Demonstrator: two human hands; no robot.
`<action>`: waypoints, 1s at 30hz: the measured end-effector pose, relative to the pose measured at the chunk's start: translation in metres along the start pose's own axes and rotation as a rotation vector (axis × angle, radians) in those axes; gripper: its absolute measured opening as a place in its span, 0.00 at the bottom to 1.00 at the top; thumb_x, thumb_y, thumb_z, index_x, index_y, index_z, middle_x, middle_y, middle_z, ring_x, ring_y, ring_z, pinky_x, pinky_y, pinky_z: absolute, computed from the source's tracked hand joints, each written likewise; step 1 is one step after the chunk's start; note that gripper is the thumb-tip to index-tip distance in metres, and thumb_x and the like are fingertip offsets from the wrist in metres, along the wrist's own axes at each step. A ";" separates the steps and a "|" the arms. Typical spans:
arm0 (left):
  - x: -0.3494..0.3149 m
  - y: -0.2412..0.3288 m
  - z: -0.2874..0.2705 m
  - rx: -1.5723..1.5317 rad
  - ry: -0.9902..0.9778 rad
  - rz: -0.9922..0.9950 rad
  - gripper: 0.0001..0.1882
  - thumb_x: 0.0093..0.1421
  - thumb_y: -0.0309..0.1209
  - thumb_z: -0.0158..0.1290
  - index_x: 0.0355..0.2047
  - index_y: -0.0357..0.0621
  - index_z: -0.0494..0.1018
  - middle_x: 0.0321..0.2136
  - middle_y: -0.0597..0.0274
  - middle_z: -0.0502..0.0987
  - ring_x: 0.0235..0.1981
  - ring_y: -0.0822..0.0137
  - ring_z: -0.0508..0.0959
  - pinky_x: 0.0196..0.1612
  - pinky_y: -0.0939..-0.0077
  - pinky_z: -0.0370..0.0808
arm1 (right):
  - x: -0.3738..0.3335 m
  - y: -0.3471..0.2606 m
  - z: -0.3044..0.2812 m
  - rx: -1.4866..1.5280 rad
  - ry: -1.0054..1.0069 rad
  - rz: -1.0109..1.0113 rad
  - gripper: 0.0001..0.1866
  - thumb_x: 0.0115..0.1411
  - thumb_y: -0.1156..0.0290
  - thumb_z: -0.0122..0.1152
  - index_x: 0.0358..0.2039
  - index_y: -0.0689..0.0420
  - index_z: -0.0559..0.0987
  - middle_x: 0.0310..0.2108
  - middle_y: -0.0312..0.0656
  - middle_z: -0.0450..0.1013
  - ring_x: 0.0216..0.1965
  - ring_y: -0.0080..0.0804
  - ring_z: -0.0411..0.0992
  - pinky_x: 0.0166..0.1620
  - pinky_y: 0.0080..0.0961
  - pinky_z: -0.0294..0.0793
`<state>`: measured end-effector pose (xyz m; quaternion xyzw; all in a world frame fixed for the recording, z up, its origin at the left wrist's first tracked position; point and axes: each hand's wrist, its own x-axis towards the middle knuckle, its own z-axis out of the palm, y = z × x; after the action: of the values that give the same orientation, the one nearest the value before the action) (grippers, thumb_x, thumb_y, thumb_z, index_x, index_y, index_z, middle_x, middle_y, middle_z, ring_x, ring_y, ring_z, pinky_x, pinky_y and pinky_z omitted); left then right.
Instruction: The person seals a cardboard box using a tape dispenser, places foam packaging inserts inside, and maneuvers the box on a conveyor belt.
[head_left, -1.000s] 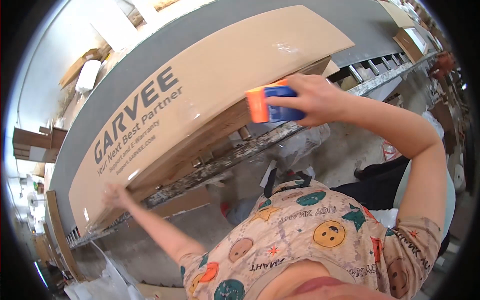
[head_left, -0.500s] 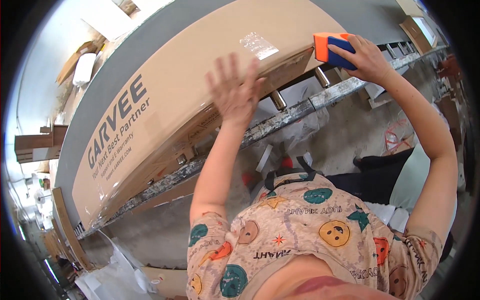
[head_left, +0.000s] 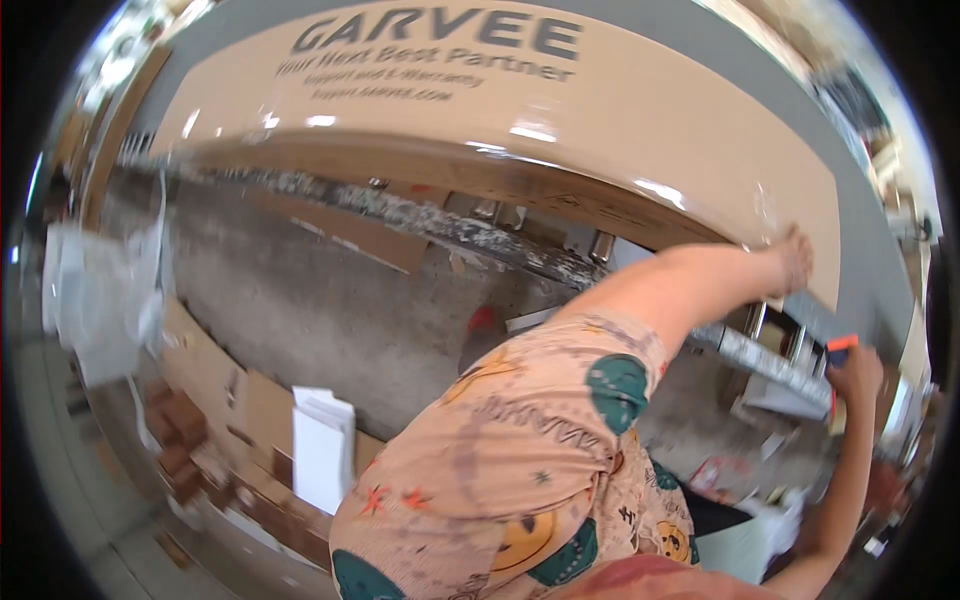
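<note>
A long brown cardboard carton (head_left: 690,130) with dark printing lies across the top of the view, with shiny clear tape along its near edge. At its right end my left hand (head_left: 793,262) rests on or just over the near edge. Its fingers look stretched out and hold nothing I can see, though they are somewhat blurred. Farther right and lower, my right hand (head_left: 858,376) is closed around an orange-and-blue tape dispenser (head_left: 843,343). Most of the dispenser is hidden by the hand, which is beyond the carton's right end.
The carton lies on a grey surface with metal rollers (head_left: 604,246) and a worn metal rail (head_left: 480,238) along its near side. White plastic wrap (head_left: 100,300) hangs at the left. Flattened cardboard (head_left: 210,360) and white foam pieces (head_left: 322,450) are at the lower left.
The view has swung, so the carton's right end now shows. My left hand has moved right along the carton; my right hand has carried the dispenser off past its end.
</note>
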<state>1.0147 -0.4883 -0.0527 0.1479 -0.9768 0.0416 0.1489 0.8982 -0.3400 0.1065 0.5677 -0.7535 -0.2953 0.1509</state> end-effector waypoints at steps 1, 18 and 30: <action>-0.006 0.001 0.000 0.048 0.004 -0.004 0.29 0.60 0.40 0.44 0.59 0.41 0.60 0.60 0.44 0.59 0.61 0.44 0.59 0.57 0.34 0.54 | 0.002 0.005 -0.020 0.212 -0.084 0.096 0.23 0.39 0.61 0.67 0.36 0.61 0.79 0.32 0.50 0.76 0.33 0.44 0.75 0.40 0.34 0.74; -0.672 -0.255 -0.208 0.529 0.164 -0.624 0.42 0.47 0.62 0.54 0.50 0.38 0.66 0.49 0.50 0.71 0.52 0.49 0.70 0.57 0.61 0.65 | -0.080 -0.275 -0.124 1.550 -0.507 -0.493 0.36 0.35 0.67 0.68 0.49 0.67 0.74 0.38 0.41 0.74 0.39 0.25 0.70 0.47 0.21 0.67; -0.705 -0.296 -0.182 0.325 0.566 -0.374 0.29 0.52 0.54 0.53 0.49 0.50 0.72 0.47 0.61 0.74 0.49 0.59 0.72 0.53 0.64 0.65 | -0.092 -0.533 -0.411 1.511 -0.026 -0.543 0.33 0.46 0.52 0.66 0.48 0.61 0.76 0.40 0.45 0.76 0.40 0.33 0.74 0.46 0.28 0.72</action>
<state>1.7975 -0.5520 -0.0817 0.3281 -0.8339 0.2072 0.3925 1.5664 -0.4626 0.1080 0.6763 -0.5870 0.2618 -0.3599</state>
